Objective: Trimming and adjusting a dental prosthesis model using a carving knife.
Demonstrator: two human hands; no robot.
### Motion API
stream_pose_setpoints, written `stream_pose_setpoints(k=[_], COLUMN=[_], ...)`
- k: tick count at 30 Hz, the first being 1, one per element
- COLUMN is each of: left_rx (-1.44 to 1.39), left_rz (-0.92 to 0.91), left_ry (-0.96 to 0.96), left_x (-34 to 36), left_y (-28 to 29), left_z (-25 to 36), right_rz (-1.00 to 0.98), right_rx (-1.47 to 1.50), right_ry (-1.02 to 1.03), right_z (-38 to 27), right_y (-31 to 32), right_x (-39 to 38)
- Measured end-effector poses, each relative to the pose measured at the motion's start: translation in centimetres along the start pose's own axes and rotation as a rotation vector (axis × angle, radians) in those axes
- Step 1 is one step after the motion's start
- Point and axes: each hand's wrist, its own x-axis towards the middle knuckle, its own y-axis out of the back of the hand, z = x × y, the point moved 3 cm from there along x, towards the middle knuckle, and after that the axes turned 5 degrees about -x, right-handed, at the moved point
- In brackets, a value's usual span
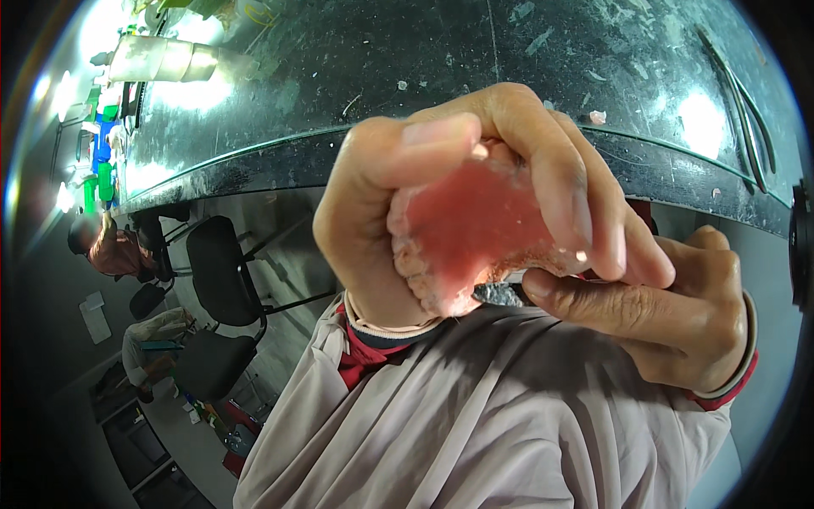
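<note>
Hands, two, are both closed: left hand (441,204) gripping one pink denture (475,225), right hand (670,314) pinching one dark tool (500,294).

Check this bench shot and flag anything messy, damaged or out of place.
The dark worktop is scuffed and strewn with pale chips and dust. Nothing looks broken: the left hand grips a pink denture, and the right hand holds a small dark tool at its lower edge.
</note>
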Motion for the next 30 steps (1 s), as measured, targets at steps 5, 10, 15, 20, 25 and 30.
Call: stream_pose_setpoints(k=[5, 10, 15, 20, 25, 30], left_rx=[0.245, 0.275, 0.26, 0.222, 0.213, 0.166], left_rz=[0.147, 0.145, 0.169, 0.17, 0.138, 0.134], left_ry=[0.171, 0.136, 0.125, 0.115, 0.1, 0.153], left_x=[-0.1, 0.0, 0.0, 0.1, 0.3, 0.3], left_y=[-0.1, -0.1, -0.3, -0.2, 0.1, 0.4], left_z=[1.5, 1.1, 1.2, 1.1, 1.0, 1.2], right_rz=[0.081, 0.092, 0.119, 0.15, 0.369, 0.272], right_rx=[0.083, 0.204, 0.263, 0.27, 0.418, 0.476], right_ry=[-0.148, -0.314, -0.381, -0.385, -0.252, -0.349], right_z=[0.4, 0.4, -0.3, -0.6, -0.2, -0.3], right_y=[-1.8, -3.0, -3.3, -3.5, -4.5, -2.7], right_x=[-1.5, -2.5, -2.9, -2.7, -3.3, -2.6])
